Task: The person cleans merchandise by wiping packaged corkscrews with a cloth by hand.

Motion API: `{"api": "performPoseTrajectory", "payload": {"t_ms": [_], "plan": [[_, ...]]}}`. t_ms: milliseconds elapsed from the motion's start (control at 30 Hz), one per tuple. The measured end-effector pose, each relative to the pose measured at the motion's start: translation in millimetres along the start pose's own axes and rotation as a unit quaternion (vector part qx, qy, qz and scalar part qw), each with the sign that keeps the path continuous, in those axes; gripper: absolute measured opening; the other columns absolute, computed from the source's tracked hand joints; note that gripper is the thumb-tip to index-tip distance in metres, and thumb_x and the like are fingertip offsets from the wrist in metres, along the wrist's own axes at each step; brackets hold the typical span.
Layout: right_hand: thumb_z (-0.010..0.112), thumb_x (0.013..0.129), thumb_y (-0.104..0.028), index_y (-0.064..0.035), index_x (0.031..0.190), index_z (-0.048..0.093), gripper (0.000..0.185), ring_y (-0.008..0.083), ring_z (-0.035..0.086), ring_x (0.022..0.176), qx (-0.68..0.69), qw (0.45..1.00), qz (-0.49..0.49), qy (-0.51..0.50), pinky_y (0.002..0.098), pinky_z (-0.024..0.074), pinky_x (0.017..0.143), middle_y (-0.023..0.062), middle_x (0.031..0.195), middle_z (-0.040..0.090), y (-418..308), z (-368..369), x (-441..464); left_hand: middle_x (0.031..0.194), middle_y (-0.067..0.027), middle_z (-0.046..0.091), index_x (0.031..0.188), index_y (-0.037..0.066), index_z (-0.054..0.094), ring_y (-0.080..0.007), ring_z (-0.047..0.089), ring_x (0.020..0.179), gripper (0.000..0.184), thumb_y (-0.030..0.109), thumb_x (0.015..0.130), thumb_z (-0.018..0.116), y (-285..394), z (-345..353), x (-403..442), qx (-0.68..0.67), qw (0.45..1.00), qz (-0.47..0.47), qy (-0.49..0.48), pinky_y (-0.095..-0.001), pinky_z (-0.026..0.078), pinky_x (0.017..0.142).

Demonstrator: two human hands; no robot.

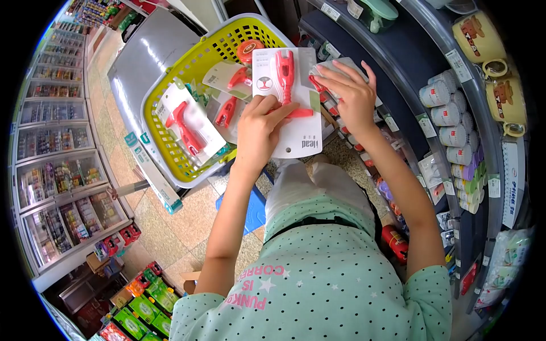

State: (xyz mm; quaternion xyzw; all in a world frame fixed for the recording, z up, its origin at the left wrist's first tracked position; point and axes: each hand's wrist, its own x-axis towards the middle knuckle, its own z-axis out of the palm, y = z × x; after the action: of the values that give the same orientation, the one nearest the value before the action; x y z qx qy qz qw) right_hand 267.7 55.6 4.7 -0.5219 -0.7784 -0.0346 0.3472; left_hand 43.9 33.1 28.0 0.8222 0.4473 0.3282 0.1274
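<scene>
My left hand [260,129] pinches a white card pack [304,133] with a red T-shaped tool on it, which looks like a peeler. The card stands over the right rim of a yellow-green basket [153,111]. At the shelf edge, my right hand [351,96] has its fingers stretched across another pale card pack [347,63]; its thumb is hidden. A red tool end [318,84] sticks out beside those fingers. Inside the basket lie a carded red tool [185,128], smaller red carded tools [226,112] and a round red item [250,50].
Curved dark shelves [392,51] with mugs [478,37] and white-lidded jars [446,113] rise on the right. A long white-and-teal box [153,170] stands against the basket's left side. Below is a blue object [247,207] on the tiled floor. Glass-fronted cabinets [54,148] line the left.
</scene>
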Motion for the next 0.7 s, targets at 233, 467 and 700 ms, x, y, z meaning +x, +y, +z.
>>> {"api": "performPoseTrajectory", "payload": {"t_ms": [233,467,700], "plan": [[0.064,0.078,0.001,-0.0213,0.101,0.078,0.035,0.0167,0.059,0.121,0.081,0.993,-0.039,-0.070,0.0500,0.0241,0.114,-0.0062,0.119,0.072,-23.6,-13.3,-14.6,0.091,-0.0098,0.070,0.100,0.003,0.074,-0.0276,0.062,0.087,0.041,-0.001,0.060,0.081,3.1,-8.2,1.5,-0.077,0.995,-0.064,0.006,-0.0369,0.051,0.077],[0.063,0.084,-0.008,-0.0166,0.097,0.078,0.022,0.0176,0.059,0.119,0.011,0.997,-0.048,-0.053,0.0547,0.0235,0.115,-0.0058,0.117,0.071,-38.5,-7.6,-19.7,0.090,-0.0074,0.072,0.094,0.003,0.074,-0.0265,0.062,0.088,0.037,0.003,0.058,0.083,-1.2,-2.6,-0.6,-0.043,0.998,-0.053,0.017,-0.0358,0.050,0.080],[0.062,0.082,-0.005,-0.0178,0.100,0.078,0.027,0.0187,0.058,0.121,-0.016,0.998,-0.040,-0.041,0.0549,0.0199,0.116,-0.0050,0.119,0.071,-24.9,7.5,-5.8,0.082,-0.0010,0.069,0.085,0.007,0.074,-0.0233,0.060,0.085,0.025,0.009,0.061,0.080,-6.5,-1.8,0.4,0.016,0.999,-0.019,0.040,-0.0371,0.046,0.081]]}}
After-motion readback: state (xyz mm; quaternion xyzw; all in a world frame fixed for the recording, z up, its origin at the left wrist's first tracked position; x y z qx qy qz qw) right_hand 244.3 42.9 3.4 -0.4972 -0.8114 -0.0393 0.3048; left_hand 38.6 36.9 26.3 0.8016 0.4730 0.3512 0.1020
